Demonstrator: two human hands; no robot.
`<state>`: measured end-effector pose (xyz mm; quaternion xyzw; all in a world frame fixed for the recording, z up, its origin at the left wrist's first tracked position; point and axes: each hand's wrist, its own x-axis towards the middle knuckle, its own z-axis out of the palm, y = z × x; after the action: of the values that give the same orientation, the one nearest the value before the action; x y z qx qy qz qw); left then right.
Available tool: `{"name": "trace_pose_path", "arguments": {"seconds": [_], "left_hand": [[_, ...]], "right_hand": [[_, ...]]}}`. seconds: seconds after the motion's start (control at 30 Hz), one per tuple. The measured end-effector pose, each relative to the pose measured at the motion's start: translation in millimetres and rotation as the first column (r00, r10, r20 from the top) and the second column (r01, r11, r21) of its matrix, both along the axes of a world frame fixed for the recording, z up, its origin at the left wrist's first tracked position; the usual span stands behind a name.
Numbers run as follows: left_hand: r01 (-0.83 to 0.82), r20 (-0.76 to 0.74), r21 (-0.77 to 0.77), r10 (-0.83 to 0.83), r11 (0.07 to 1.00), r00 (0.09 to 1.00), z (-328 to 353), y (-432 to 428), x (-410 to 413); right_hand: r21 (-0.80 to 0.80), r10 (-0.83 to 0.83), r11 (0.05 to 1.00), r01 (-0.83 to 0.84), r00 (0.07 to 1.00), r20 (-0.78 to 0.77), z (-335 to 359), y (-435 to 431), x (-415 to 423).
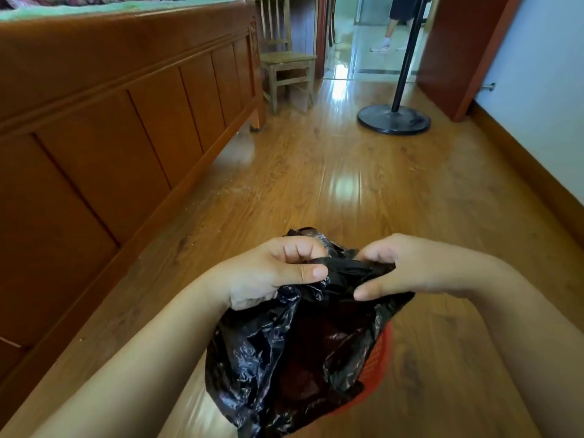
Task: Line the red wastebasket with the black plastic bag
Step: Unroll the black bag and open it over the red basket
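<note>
My left hand (271, 273) and right hand (401, 270) both pinch the crumpled glossy black plastic bag (294, 349), bunched over the red mesh plastic wastebasket (377, 358) on the wooden floor (347, 184)

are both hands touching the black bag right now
Touching. The head view shows the left hand and right hand each pinching the gathered top of the black bag above the red wastebasket.
</note>
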<state>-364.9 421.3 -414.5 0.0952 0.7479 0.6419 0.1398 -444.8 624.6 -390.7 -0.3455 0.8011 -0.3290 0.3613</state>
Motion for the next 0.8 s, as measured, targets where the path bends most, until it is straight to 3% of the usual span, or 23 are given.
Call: {"name": "trace_pose_path", "arguments": {"seconds": [0.1, 0.23, 0.37, 0.47, 0.57, 0.7, 0.8], "left_hand": [[0.053, 0.011, 0.0, -0.053, 0.999, 0.999, -0.4, 7.2, -0.4], [0.095, 0.001, -0.033, -0.095, 0.995, 0.995, 2.5, 13.9, -1.0], [-0.043, -0.113, -0.228, 0.018, 0.973, 0.993, 4.6, 8.4, -8.3], [-0.155, -0.188, -0.248, 0.11, 0.956, 0.976, 11.6, 6.8, -10.5], [-0.187, -0.267, -0.33, 0.099, 0.925, 0.959, 22.4, 7.8, -5.9], [-0.225, -0.373, -0.455, 0.045, 0.862, 0.927, 38.0, 1.5, 2.6], [-0.275, -0.409, -0.535, 0.04, 0.799, 0.912, 43.3, -5.8, 5.1]], "right_hand": [[0.088, 0.041, 0.995, -0.046, 0.998, 0.054, 1.0, 10.5, -1.2], [-0.015, 0.002, 1.0, -0.003, 0.999, -0.034, 1.3, 18.2, -2.6], [-0.171, -0.115, 0.981, 0.095, 0.987, -0.11, -2.4, 23.2, -5.5], [-0.274, -0.197, 0.951, 0.142, 0.963, -0.184, -3.1, 18.5, -2.9], [-0.367, -0.249, 0.917, 0.156, 0.943, -0.219, -5.4, 9.7, 0.3], [-0.386, -0.228, 0.915, 0.122, 0.943, -0.243, -3.5, 0.8, 4.2], [-0.315, -0.147, 0.947, 0.061, 0.955, -0.256, 3.8, -2.0, 7.5]]}}
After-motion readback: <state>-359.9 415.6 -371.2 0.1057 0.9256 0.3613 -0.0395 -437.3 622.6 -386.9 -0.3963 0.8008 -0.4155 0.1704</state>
